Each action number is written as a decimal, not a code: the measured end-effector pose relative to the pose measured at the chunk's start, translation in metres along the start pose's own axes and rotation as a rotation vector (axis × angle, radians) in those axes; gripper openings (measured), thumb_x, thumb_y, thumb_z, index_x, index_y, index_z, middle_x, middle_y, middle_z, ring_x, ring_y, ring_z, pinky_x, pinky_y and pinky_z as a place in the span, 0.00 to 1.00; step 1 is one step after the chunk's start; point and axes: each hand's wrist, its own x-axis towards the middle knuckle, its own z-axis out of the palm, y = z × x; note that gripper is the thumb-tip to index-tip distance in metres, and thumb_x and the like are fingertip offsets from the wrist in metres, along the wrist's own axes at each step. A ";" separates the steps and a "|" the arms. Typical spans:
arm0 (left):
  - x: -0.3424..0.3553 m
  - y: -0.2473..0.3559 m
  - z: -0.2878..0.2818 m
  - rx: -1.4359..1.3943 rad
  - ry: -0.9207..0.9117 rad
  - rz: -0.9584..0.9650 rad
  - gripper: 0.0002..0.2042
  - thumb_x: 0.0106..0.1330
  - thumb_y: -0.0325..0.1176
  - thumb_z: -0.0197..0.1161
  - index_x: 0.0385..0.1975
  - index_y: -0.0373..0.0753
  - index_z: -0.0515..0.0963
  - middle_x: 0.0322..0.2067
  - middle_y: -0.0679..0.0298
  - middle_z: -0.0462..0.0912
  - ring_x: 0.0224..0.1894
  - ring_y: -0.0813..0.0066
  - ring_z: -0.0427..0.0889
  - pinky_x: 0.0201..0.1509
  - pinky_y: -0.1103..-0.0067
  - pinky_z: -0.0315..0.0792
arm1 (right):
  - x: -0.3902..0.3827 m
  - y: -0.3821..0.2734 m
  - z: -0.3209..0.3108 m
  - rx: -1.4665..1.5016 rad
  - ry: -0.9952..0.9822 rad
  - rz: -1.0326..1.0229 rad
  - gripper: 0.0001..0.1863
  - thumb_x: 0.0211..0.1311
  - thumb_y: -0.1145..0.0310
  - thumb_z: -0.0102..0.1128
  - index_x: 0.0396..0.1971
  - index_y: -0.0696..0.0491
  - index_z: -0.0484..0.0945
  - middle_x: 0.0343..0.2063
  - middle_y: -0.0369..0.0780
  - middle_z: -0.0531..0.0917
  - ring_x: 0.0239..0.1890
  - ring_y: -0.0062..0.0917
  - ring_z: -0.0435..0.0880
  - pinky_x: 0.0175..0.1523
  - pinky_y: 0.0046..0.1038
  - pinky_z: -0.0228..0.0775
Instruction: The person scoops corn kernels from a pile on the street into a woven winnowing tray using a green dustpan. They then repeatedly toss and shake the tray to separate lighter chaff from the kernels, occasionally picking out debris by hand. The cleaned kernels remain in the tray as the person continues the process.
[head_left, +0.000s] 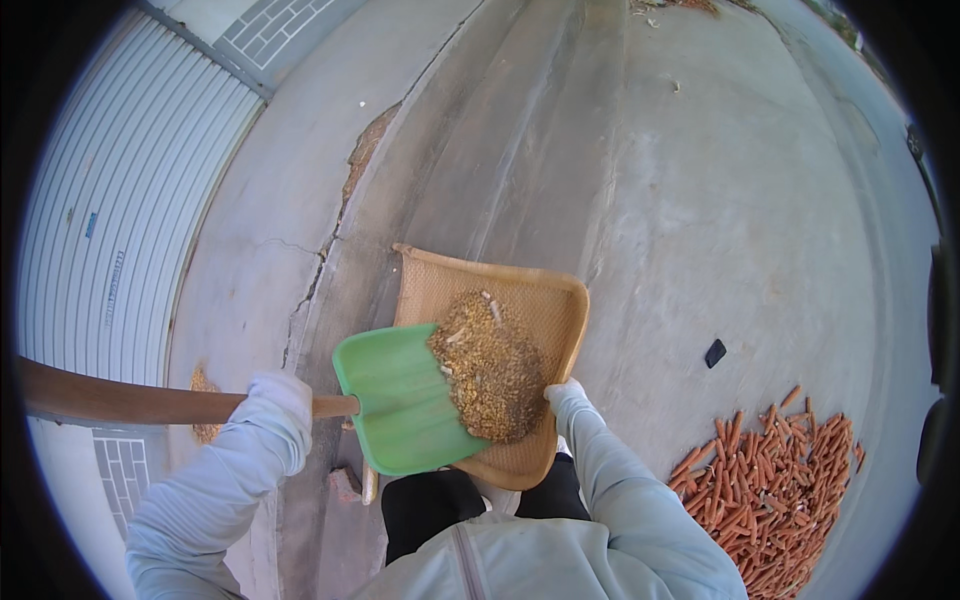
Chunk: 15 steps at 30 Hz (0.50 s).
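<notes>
My left hand [280,402], in a pale covering, is closed round the wooden handle of a green shovel [390,395]. The handle runs off to the left. The shovel's blade lies over the left part of a tan woven winnowing basket [540,300]. A heap of yellow corn kernels [490,375], with a few pale bits in it, sits across the blade's right edge and the basket's middle. On the basket's right rim my right hand [566,393] is closed, its fingers partly hidden. Below the basket, my dark-clad legs show.
A large pile of reddish corncobs [770,490] lies on the concrete at the lower right. Above it is a small black flat object [715,353]. Some kernels [205,400] are scattered near a ribbed metal shutter [130,220] on the left. A long crack [325,250] runs through the ground.
</notes>
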 end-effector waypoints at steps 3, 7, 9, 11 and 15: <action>-0.010 -0.016 0.013 0.065 -0.064 0.001 0.11 0.70 0.44 0.71 0.46 0.50 0.94 0.41 0.62 0.96 0.49 0.60 0.95 0.47 0.60 0.85 | -0.005 -0.003 -0.003 -0.069 -0.030 0.016 0.23 0.62 0.73 0.74 0.59 0.55 0.89 0.46 0.44 0.94 0.47 0.39 0.92 0.54 0.41 0.84; -0.027 -0.057 0.030 0.058 -0.121 -0.008 0.13 0.69 0.46 0.73 0.47 0.50 0.94 0.40 0.61 0.96 0.48 0.59 0.95 0.48 0.60 0.85 | -0.024 -0.017 -0.014 -0.107 -0.014 0.063 0.24 0.61 0.73 0.74 0.59 0.56 0.89 0.47 0.45 0.94 0.48 0.39 0.92 0.55 0.41 0.84; -0.053 -0.087 0.045 0.014 -0.179 -0.037 0.14 0.68 0.47 0.74 0.47 0.50 0.94 0.40 0.61 0.96 0.48 0.58 0.95 0.49 0.60 0.85 | -0.040 -0.025 -0.011 -0.069 -0.017 0.067 0.24 0.61 0.73 0.75 0.58 0.57 0.89 0.47 0.46 0.94 0.49 0.40 0.93 0.56 0.41 0.84; -0.082 -0.117 0.067 -0.040 -0.238 -0.063 0.14 0.67 0.48 0.74 0.47 0.51 0.93 0.40 0.60 0.95 0.48 0.58 0.95 0.50 0.60 0.85 | -0.053 -0.033 -0.009 -0.086 -0.030 0.062 0.26 0.62 0.74 0.71 0.62 0.57 0.87 0.50 0.48 0.93 0.54 0.43 0.92 0.61 0.41 0.82; -0.130 -0.167 0.103 -0.162 -0.313 -0.098 0.16 0.66 0.49 0.75 0.48 0.51 0.93 0.40 0.59 0.95 0.48 0.57 0.95 0.51 0.60 0.84 | -0.056 -0.039 -0.012 -0.039 -0.036 0.054 0.26 0.62 0.76 0.69 0.62 0.57 0.86 0.51 0.48 0.93 0.54 0.43 0.92 0.60 0.42 0.82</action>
